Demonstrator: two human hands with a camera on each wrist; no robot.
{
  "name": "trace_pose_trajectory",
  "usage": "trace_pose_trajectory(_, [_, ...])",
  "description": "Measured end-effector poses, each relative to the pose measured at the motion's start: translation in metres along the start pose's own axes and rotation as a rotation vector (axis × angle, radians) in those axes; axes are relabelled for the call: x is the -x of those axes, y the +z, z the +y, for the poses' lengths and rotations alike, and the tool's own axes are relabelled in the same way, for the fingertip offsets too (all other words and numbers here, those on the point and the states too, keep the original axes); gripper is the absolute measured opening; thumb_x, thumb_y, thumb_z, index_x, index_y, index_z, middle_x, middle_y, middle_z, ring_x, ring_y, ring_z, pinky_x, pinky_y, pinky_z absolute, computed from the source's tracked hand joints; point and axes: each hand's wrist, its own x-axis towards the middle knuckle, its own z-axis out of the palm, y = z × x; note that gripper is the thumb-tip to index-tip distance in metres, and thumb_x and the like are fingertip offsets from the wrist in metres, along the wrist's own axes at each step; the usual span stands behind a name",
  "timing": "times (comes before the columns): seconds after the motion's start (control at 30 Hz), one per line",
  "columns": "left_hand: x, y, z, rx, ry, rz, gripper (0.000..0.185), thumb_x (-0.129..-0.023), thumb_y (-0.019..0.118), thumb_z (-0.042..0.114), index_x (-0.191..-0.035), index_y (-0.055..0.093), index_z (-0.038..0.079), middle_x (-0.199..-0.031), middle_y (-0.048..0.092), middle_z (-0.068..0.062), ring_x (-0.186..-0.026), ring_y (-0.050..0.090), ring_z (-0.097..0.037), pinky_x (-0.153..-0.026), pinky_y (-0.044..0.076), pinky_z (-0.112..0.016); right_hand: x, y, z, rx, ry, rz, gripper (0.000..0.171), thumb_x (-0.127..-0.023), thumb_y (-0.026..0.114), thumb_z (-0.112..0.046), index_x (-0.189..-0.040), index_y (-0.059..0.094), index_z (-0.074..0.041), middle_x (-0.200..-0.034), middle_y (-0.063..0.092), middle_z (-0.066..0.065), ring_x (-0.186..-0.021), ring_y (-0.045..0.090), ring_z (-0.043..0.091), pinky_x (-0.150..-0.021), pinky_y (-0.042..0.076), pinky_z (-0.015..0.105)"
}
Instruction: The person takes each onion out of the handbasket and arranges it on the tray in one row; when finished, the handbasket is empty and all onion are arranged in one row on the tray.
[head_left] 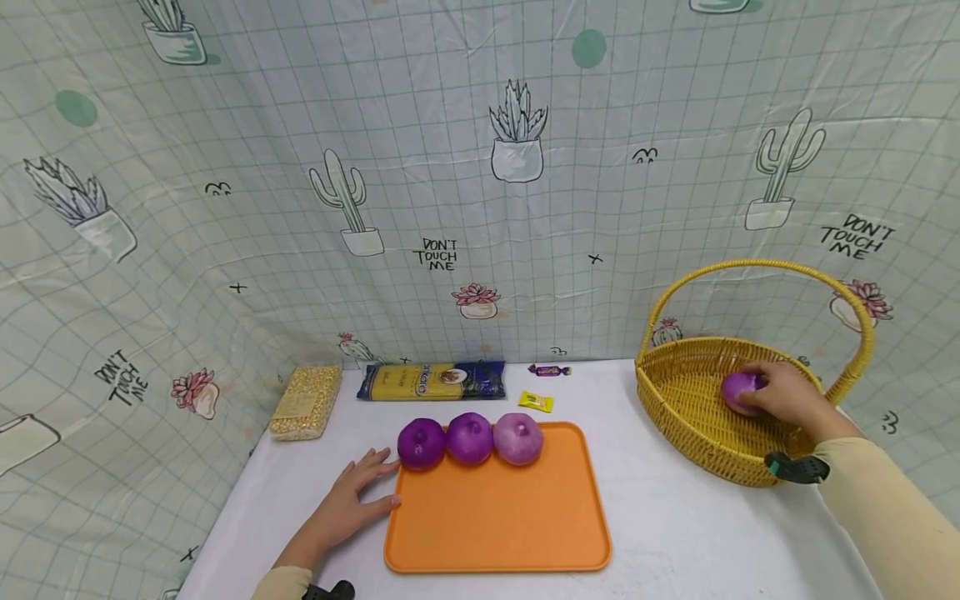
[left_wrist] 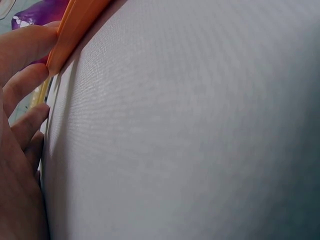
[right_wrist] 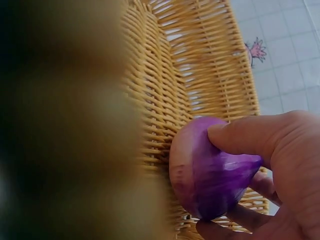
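My right hand (head_left: 783, 392) has thumb and fingers curled round a purple onion (head_left: 741, 392) inside the yellow wicker basket (head_left: 678, 400), low against the weave. I'd judge the onion light and firm, its smooth skin a bit slippery (grip round the widest part). My left hand (head_left: 352, 500) lies flat and relaxed on the white table (head_left: 675, 533), fingers touching the orange tray (head_left: 498, 517), where three more onions (head_left: 469, 438) sit along its far edge.
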Motion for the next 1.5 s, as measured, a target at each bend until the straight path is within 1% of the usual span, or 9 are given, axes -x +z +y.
trace_pose_trajectory(0.1, [-0.0001, -0.0002, 0.0003, 0.002, -0.002, 0.001, 0.057, -0.088, 0.080, 0.035, -0.136, 0.065, 0.008, -0.156, 0.044, -0.020, -0.152, 0.022, -0.043, -0.123, 0.003, -0.062, 0.0004, 0.0000, 0.0003, 0.002, -0.001, 0.000, 0.061, -0.090, 0.072, -0.016, -0.130, 0.047, 0.022, -0.118, 0.052, 0.047, -0.105, 0.055, 0.057, -0.085, 0.051, 0.066])
trace_pose_trajectory(0.3, [-0.0007, -0.0007, 0.0007, 0.008, -0.006, -0.003, 0.057, -0.089, 0.080, 0.035, -0.137, 0.064, 0.009, -0.156, 0.043, -0.019, -0.152, 0.021, -0.042, -0.123, 0.002, -0.062, 0.0012, 0.0010, 0.0028, -0.015, 0.026, -0.022, 0.062, -0.091, 0.072, -0.018, -0.132, 0.044, 0.020, -0.119, 0.051, 0.046, -0.105, 0.054, 0.058, -0.086, 0.050, 0.066])
trace_pose_trajectory(0.47, [0.0002, -0.0003, 0.0013, 0.001, 0.005, 0.009, 0.055, -0.088, 0.080, 0.034, -0.135, 0.066, 0.009, -0.155, 0.045, -0.020, -0.151, 0.023, -0.044, -0.123, 0.004, -0.064, 0.0005, 0.0037, 0.0041, -0.015, 0.020, -0.001, 0.061, -0.091, 0.073, -0.018, -0.130, 0.045, 0.019, -0.117, 0.052, 0.046, -0.104, 0.055, 0.058, -0.085, 0.050, 0.066])
trace_pose_trajectory(0.73, [-0.0006, -0.0003, 0.0018, 0.013, -0.017, -0.005, 0.057, -0.088, 0.080, 0.035, -0.136, 0.065, 0.009, -0.157, 0.043, -0.019, -0.153, 0.019, -0.042, -0.123, 0.001, -0.062, 0.0013, 0.0052, 0.0046, -0.009, 0.024, 0.013, 0.061, -0.090, 0.074, -0.019, -0.129, 0.046, 0.019, -0.117, 0.052, 0.046, -0.104, 0.055, 0.059, -0.085, 0.050, 0.067])
trace_pose_trajectory(1.1, [-0.0008, 0.0000, 0.0004, 0.007, -0.015, -0.004, 0.056, -0.088, 0.080, 0.034, -0.136, 0.064, 0.009, -0.157, 0.043, -0.019, -0.152, 0.020, -0.042, -0.123, 0.001, -0.062, 0.0033, 0.0073, 0.0036, -0.028, 0.013, 0.015, 0.063, -0.090, 0.074, -0.021, -0.130, 0.046, 0.018, -0.118, 0.052, 0.046, -0.105, 0.055, 0.058, -0.085, 0.051, 0.067])
trace_pose_trajectory(1.27, [-0.0007, 0.0000, 0.0008, 0.009, -0.021, -0.006, 0.056, -0.088, 0.080, 0.035, -0.137, 0.064, 0.009, -0.157, 0.043, -0.019, -0.153, 0.019, -0.042, -0.123, 0.001, -0.062, 0.0051, 0.0082, 0.0018, -0.023, -0.002, 0.031, 0.061, -0.090, 0.074, -0.021, -0.129, 0.047, 0.018, -0.119, 0.052, 0.046, -0.105, 0.055, 0.059, -0.085, 0.050, 0.067])
trace_pose_trajectory(1.5, [-0.0012, 0.0004, 0.0004, 0.009, -0.026, -0.009, 0.057, -0.089, 0.080, 0.035, -0.137, 0.064, 0.010, -0.157, 0.043, -0.019, -0.153, 0.019, -0.041, -0.123, 0.001, -0.061, 0.0090, 0.0092, 0.0000, -0.022, 0.009, 0.035, 0.063, -0.091, 0.074, -0.022, -0.130, 0.046, 0.019, -0.122, 0.049, 0.046, -0.107, 0.053, 0.059, -0.086, 0.050, 0.069])
